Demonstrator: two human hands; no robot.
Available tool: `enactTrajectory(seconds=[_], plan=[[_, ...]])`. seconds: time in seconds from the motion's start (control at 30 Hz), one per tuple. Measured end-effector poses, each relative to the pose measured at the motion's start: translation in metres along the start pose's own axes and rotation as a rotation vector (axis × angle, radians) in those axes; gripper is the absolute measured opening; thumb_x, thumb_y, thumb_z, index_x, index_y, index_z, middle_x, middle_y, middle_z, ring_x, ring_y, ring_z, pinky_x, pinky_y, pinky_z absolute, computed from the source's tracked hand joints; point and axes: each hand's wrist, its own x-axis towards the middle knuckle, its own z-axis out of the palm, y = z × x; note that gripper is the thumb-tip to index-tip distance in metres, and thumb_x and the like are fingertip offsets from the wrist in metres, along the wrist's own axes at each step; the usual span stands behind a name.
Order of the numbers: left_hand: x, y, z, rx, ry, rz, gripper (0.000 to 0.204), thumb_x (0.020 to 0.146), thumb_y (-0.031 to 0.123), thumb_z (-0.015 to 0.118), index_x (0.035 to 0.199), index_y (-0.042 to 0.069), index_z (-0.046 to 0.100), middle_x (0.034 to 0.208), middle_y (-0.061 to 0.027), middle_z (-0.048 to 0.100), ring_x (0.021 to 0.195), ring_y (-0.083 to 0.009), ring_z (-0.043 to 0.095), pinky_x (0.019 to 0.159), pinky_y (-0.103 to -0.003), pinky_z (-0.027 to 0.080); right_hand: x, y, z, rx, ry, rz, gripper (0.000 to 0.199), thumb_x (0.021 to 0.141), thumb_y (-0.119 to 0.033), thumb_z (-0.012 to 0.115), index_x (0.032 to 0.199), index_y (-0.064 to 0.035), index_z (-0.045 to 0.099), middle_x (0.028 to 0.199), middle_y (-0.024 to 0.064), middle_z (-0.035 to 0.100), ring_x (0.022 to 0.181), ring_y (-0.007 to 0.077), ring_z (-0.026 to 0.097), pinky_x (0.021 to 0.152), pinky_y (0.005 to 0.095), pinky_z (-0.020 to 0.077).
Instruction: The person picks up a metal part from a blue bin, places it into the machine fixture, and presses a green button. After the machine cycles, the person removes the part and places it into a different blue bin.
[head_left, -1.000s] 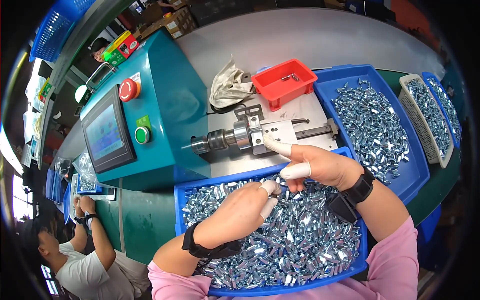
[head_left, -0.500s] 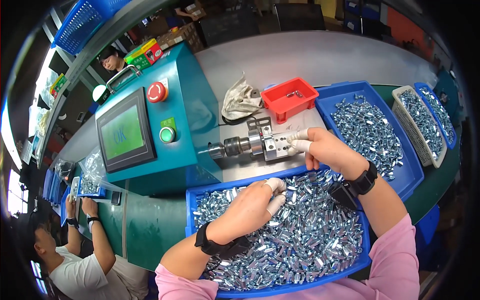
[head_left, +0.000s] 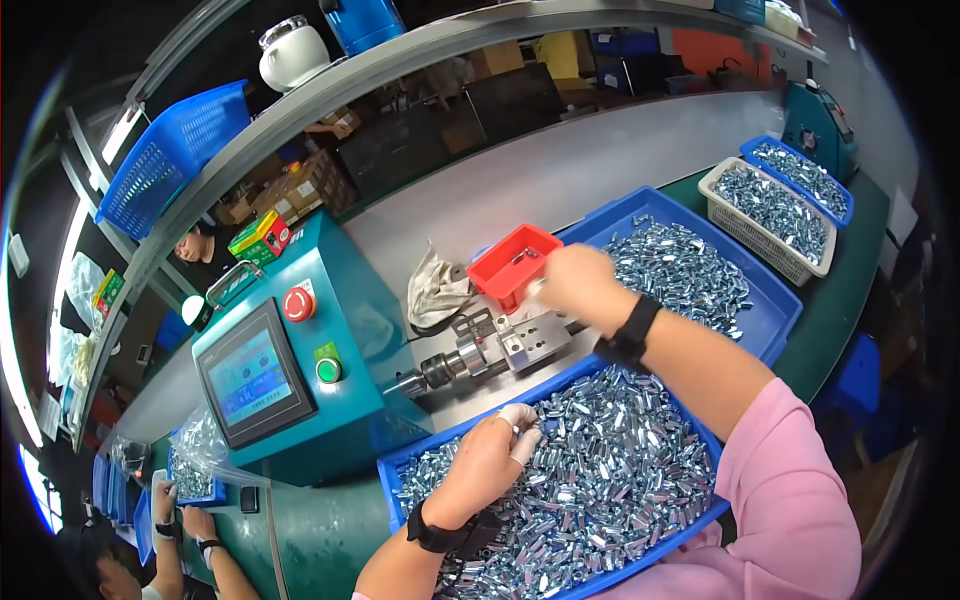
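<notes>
Left hand [head_left: 485, 465]: curled over blue bin [head_left: 389, 487], fingertips close together; cannot tell grip
Right hand [head_left: 588, 288]: beside red tray [head_left: 492, 286], fingertips mostly hidden; cannot tell grip
Parts [head_left: 620, 455]: in bin, below left hand

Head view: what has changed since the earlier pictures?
The right hand has left the metal fixture and moved away from the body, to the red bin's right side; blur hides whether it holds anything. The touchscreen, green half a second ago, is blue again. The left hand stays over the metal parts in the near blue tray.
</notes>
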Motion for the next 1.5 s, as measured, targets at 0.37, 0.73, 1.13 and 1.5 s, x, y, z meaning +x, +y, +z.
enactTrajectory(seconds=[0.37, 0.73, 1.13, 1.5], plan=[[0.014, -0.011, 0.011, 0.186, 0.234, 0.086, 0.018, 0.084, 0.006, 0.061, 0.102, 0.004, 0.060, 0.093, -0.0114, 0.062, 0.088, -0.0279, 0.057, 0.077, -0.037, 0.044, -0.006, 0.073, 0.012, 0.200, 0.118, 0.020, 0.044, 0.080, -0.039, 0.065, 0.101, -0.0003, 0.067, 0.090, 0.0176, 0.068, 0.081, 0.0286, 0.067, 0.067, 0.0389, 0.0533], [0.093, -0.020, -0.011, 0.664, 0.393, 0.050, 0.014, 0.078, 0.016, 0.068, 0.092, 0.015, 0.069, 0.089, -0.0033, 0.063, 0.097, -0.0241, 0.052, 0.089, -0.040, 0.030, -0.012, 0.050, 0.027, 1.222, -0.333, -0.030, 0.028, 0.087, -0.023, 0.063, 0.105, -0.0010, 0.064, 0.077, 0.0036, 0.062, 0.055, 0.0089, 0.056, 0.046, 0.0222, 0.0390], [0.104, -0.018, -0.018, 0.540, 0.326, -0.031, 0.018, 0.078, 0.018, 0.070, 0.092, 0.007, 0.068, 0.078, -0.0085, 0.064, 0.078, -0.0240, 0.058, 0.081, -0.039, 0.038, -0.023, 0.043, 0.023, 1.179, -0.389, -0.039, 0.025, 0.086, -0.020, 0.060, 0.098, 0.0011, 0.066, 0.076, 0.0075, 0.064, 0.055, 0.0125, 0.058, 0.050, 0.0274, 0.0437], [0.022, 0.004, 0.017, 0.181, -0.276, -0.232, 0.019, 0.080, 0.014, 0.067, 0.092, 0.000, 0.065, 0.075, -0.0132, 0.063, 0.068, -0.0272, 0.059, 0.064, -0.034, 0.048, -0.046, 0.023, 0.028, 0.992, -0.646, -0.196, 0.037, 0.084, -0.018, 0.057, 0.114, 0.0021, 0.061, 0.074, 0.0120, 0.065, 0.054, 0.0150, 0.061, 0.052, 0.0289, 0.0476]])
